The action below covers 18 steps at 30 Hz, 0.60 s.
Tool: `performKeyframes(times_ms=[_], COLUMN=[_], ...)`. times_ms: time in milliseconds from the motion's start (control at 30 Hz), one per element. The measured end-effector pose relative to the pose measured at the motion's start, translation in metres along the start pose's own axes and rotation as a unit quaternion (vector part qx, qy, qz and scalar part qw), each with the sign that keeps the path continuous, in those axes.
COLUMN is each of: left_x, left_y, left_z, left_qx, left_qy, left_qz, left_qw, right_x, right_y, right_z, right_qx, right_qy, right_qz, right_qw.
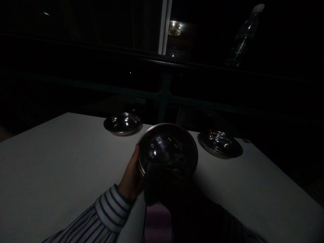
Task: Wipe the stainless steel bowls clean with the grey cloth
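Observation:
A shiny metal bowl is tilted up in front of me, its hollow side facing me. My left hand grips its left edge, with the thumb at the rim. More than one rim shows near those fingers, so a second bowl may be nested beneath. My right hand is almost black in shadow at the bowl's lower part. A dark, cloth-like shape hangs there over the bowl's lower rim, seemingly held by that hand, whose fingers I cannot make out.
On the white table a metal bowl stands at the back left. Several stacked metal bowls stand at the back right. A purple object is below my hands. Behind, a clear plastic bottle stands on a dark ledge.

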<state>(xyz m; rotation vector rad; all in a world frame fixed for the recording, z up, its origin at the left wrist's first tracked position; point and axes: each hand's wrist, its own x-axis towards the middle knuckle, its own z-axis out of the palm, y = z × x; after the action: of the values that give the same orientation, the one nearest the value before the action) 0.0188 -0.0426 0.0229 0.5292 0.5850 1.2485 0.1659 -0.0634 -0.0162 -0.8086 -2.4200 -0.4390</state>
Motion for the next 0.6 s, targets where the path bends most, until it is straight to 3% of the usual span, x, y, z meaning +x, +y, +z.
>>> performKeyframes(times_ms=[133,300,467,600], left_x=[0.004,0.003,0.0,0.003], left_y=[0.003,-0.001,-0.006,-0.005], left_z=[-0.003,0.0,0.002,-0.002], left_qx=[-0.011,0.014,0.029,0.053], left_qy=[0.038,0.045,0.024,0.03], left_qz=[0.029,0.042,0.057,0.086], left_qw=[0.999,0.998,0.998,0.994], right_x=[0.003,0.004,0.009,0.007], right_y=[0.012,0.019,0.004,0.007], right_z=[-0.02,-0.032,-0.01,-0.006], right_qx=[-0.031,-0.028,0.074,0.076], right_qy=[-0.031,-0.171,-0.155,-0.165], right_qz=[0.006,0.031,-0.005,-0.002], right_qw=[0.999,0.984,0.985,0.983])
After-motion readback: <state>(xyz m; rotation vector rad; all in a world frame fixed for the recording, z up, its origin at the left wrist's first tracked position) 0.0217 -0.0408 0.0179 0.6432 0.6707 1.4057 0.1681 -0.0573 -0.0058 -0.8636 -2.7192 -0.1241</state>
